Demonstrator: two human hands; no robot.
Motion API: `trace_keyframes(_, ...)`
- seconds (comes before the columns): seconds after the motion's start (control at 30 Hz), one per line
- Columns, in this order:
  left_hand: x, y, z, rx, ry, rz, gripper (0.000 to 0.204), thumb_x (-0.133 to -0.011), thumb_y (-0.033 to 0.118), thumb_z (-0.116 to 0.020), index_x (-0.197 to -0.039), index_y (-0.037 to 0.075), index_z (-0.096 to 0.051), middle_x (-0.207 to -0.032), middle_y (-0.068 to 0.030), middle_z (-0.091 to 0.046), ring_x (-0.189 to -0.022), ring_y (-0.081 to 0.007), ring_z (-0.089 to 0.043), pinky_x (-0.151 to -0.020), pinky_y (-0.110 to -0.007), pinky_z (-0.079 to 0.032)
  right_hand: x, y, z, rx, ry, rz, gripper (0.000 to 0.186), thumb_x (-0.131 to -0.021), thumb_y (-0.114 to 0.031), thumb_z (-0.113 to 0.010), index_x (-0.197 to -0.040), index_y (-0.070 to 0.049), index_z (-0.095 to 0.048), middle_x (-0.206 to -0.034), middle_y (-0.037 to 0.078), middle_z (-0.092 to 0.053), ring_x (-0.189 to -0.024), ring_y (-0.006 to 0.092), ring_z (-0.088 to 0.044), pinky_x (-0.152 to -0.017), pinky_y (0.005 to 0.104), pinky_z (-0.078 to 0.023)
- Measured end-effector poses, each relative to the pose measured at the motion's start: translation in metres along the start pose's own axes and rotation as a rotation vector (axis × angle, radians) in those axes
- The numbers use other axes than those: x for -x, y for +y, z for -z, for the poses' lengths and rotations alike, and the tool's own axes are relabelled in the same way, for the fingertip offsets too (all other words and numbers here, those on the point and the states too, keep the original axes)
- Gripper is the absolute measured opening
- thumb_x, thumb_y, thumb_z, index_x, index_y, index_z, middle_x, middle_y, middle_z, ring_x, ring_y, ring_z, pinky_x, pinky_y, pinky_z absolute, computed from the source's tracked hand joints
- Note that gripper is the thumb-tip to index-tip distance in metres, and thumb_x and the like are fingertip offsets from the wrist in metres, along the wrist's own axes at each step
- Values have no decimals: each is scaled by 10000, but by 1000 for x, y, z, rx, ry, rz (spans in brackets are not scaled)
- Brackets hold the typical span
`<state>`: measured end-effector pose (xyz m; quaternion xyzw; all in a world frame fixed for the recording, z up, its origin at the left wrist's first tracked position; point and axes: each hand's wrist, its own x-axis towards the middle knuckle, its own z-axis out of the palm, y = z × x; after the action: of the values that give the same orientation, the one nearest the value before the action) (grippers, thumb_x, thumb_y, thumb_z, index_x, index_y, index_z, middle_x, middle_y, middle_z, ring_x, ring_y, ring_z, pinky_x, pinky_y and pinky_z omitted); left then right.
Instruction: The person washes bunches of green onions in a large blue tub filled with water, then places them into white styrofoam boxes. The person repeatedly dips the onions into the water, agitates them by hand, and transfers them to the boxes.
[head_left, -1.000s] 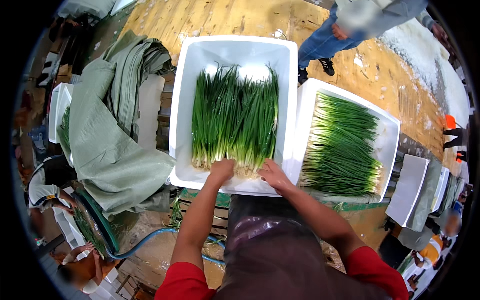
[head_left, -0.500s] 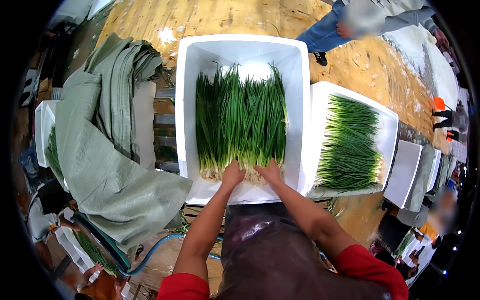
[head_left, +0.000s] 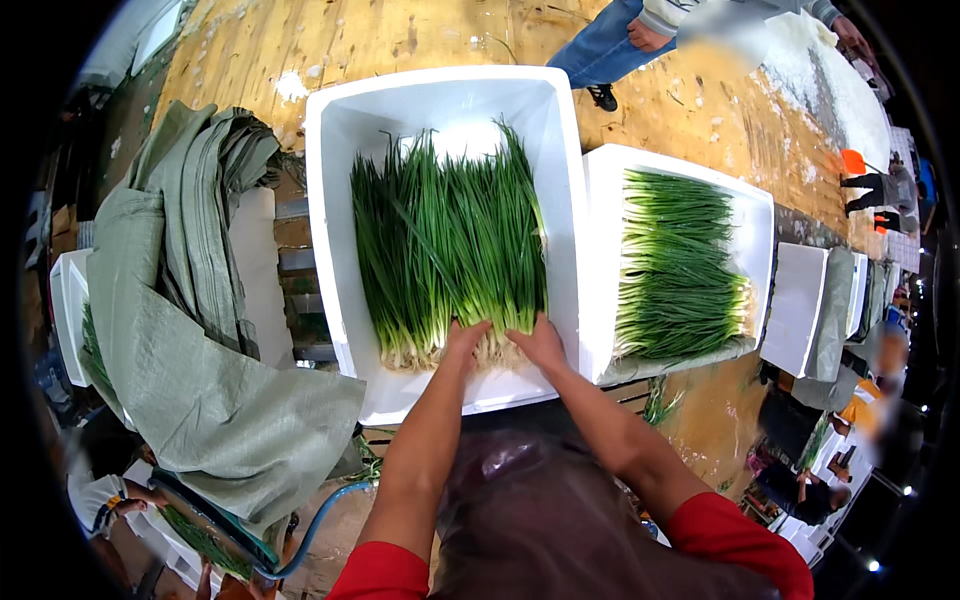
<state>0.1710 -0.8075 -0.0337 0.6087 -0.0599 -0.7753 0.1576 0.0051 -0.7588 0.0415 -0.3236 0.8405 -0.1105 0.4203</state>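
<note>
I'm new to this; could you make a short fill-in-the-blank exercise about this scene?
1. Of the bare left hand and bare right hand, ____ touch the long green onions.
2. These lie in a large rectangular white foam box, leafy tips pointing ____ from the hands.
3. The nearest other white foam box holding green onions stands to its ____.
4. The draped grey-green woven sheet lies to the first box's ____.

Missing words: both; away; right; left.

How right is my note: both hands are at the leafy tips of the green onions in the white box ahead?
Wrong end: the head view shows the left hand and right hand at the pale root ends of the green onions in the white box ahead, not the tips.
</note>
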Motion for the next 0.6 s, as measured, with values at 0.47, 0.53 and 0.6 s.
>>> trace_keyframes(0.47, 98, 26, -24, 223, -158, 105, 345, -879, 102, -712, -1189, 27, -579, -1053, -155, -695, -927, -313, -715, -796, -503, -616, 22, -2, 39, -887, -270, -290, 619, -847, -265, -767, -1284, 77, -494, -1131, 170, -635, -959, 231, -637, -785, 346, -543)
trace_keyframes(0.53, 75, 21, -22, 283, -164, 223, 284, -898, 137, -689, -1148, 31, -606, -1020, -154, -706, -913, -307, -720, -804, -507, -615, 19, -3, 18, -893, -51, -260, 484, -891, -251, -719, -1223, 62, -556, -1014, 166, -674, -840, 238, -702, -682, 389, -604)
trace_keyframes(0.6, 53, 22, -17, 192, -182, 264, 255, -931, 218, -664, -1112, 41, -632, -963, -152, -716, -888, -303, -723, -814, -492, -611, 8, -9, 18, -843, -237, -436, 501, -882, -292, -726, -1200, 66, -581, -997, 165, -682, -841, 234, -701, -673, 393, -600)
